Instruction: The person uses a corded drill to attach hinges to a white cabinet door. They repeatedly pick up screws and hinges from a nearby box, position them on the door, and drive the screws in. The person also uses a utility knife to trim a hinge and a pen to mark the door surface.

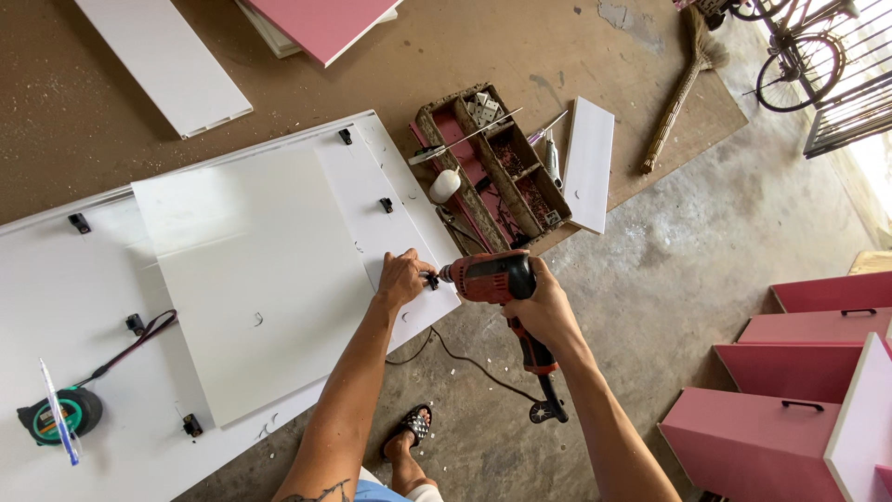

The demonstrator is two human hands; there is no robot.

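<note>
Red corded electric drill (491,277), gripped in right hand (546,311), fingers wrapped shut around its body. Left hand (401,279) pinches small black bracket (431,279) against flat white laminated panel (269,279), at the drill's tip.

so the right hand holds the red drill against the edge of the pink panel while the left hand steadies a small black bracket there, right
Not quite: the panel is white, not pink. The head view shows the right hand holding the red drill against the white panel's edge while the left hand steadies a small black bracket there. The pink panels lie elsewhere on the floor.
</note>
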